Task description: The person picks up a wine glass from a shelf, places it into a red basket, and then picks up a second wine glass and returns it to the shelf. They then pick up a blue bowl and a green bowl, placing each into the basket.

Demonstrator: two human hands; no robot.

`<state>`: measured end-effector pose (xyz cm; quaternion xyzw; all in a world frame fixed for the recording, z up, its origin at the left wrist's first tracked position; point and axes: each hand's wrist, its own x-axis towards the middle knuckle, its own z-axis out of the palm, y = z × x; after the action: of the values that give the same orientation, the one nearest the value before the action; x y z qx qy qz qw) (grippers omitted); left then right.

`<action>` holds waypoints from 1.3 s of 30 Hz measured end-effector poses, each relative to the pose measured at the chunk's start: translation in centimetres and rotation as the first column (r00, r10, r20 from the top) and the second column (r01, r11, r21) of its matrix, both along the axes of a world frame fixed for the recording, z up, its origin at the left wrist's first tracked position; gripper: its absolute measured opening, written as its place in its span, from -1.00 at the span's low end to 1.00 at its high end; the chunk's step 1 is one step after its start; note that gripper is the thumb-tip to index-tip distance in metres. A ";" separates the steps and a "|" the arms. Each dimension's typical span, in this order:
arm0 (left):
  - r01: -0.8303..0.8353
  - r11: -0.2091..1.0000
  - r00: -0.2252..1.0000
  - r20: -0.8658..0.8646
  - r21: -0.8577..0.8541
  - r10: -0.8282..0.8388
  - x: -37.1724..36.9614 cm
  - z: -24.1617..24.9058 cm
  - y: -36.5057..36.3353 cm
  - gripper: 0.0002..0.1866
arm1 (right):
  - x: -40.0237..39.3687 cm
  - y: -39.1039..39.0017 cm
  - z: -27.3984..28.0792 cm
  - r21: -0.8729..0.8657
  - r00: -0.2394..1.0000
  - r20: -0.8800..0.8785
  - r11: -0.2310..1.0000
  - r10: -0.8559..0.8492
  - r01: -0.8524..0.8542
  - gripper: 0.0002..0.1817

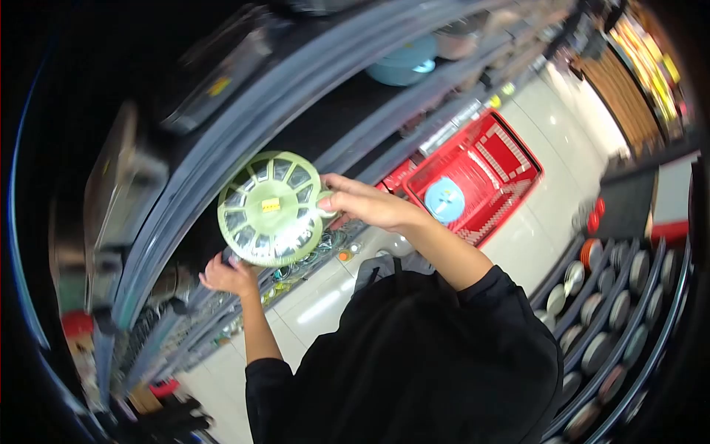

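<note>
A round, light green pot [268, 226] tilts up toward me in front of the shelf. Clear windows ring its lid, and a yellow tag is stuck at the centre. My right hand [362, 201] grips its right side, the thumb on top at a small handle and the fingers partly hidden beneath. At the lower left rim, my left hand [231, 275] is closed on the edge, its fingertips blurred and partly covered.
A red shopping basket [510, 133] with a light blue lidded pot [444, 200] in it stands on the tiled floor [325, 307]. Another blue pot [403, 61] sits on the grey shelf [355, 152]. Racks of pans [599, 351] line the right side.
</note>
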<state>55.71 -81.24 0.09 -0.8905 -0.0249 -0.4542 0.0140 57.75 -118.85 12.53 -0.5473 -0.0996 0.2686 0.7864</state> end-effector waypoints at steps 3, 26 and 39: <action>-0.010 0.999 1.000 -0.001 0.040 0.010 0.1 -0.2 -0.1 -0.59 | -3.4 -3.6 -1.3 0.033 0.995 -0.048 0.996 -0.086 0.087 -0.21; -0.005 0.994 1.000 -0.025 0.106 0.008 -0.1 -0.4 0.5 -0.61 | -15.1 -18.9 -27.4 -0.061 0.226 -0.705 0.375 -0.672 0.925 -0.41; -0.024 0.995 0.999 -0.023 0.093 0.026 0.1 -0.3 0.1 -0.60 | -11.2 -18.9 -32.9 -0.125 0.056 -0.797 0.255 -0.602 0.959 -0.49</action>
<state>55.85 -81.18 -0.22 -0.8939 -0.0149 -0.4439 0.0612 46.52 -137.78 -20.35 -0.1491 0.4859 -0.0689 0.8585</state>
